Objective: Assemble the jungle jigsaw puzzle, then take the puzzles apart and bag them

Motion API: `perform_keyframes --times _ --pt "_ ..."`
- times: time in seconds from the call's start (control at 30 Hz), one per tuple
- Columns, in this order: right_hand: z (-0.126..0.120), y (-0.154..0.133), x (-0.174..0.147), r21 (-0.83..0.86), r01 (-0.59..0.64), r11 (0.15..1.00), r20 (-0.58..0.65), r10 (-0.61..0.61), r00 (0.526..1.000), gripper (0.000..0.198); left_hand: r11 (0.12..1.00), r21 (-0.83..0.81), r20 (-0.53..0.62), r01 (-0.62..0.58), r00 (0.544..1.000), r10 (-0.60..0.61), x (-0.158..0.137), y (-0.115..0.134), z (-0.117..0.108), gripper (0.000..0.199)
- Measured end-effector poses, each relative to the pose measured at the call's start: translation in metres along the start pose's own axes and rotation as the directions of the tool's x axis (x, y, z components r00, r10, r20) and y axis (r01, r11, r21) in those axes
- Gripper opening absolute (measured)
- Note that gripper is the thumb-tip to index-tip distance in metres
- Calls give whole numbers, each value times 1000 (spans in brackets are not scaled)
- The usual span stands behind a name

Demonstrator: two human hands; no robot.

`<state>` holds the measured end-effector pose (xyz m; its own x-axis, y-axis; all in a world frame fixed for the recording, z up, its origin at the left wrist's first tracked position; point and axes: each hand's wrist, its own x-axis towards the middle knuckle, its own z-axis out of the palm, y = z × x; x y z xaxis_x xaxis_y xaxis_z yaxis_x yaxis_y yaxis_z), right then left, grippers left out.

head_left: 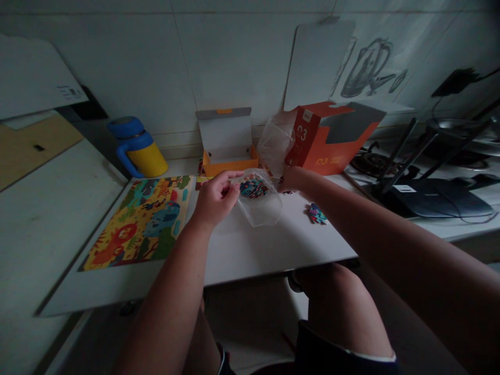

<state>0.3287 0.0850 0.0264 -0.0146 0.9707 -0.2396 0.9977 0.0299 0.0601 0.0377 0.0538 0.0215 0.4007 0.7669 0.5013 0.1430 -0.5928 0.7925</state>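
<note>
Pinching the rim of a clear bag point(262, 212), the left grip point(216, 200) seems to keep its mouth wide and the colourful pieces point(253, 188) inside from spilling, while the right grip point(290, 179) sits at the bag's right side, too hidden for me to tell whether it grasps anything. Nearer and right of that grip, a small pile of pieces point(317, 214) lies on the counter point(250, 258); beyond both grips stand a yellow box point(230, 169), lid raised, and a cut-out orange box point(332, 162), contents unseen.
</note>
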Motion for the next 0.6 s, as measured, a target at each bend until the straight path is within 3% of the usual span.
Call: perform_keyframes --times 0.13,0.27,0.43,0.6 --pt "-2 1 4 48 -94 994 146 86 986 35 999 39 0 -5 1000 5 0 1 -1 32" --pt "-5 3 5 110 -161 981 227 132 965 31 998 58 2 -5 1000 5 1 2 -1 32" --pt "-5 10 2 204 -187 961 170 154 973 19 999 48 5 -8 1000 8 1 5 -1 32" --pt "-1 8 -4 274 -194 942 132 163 978 24 998 60 1 -5 1000 5 1 3 -1 33"
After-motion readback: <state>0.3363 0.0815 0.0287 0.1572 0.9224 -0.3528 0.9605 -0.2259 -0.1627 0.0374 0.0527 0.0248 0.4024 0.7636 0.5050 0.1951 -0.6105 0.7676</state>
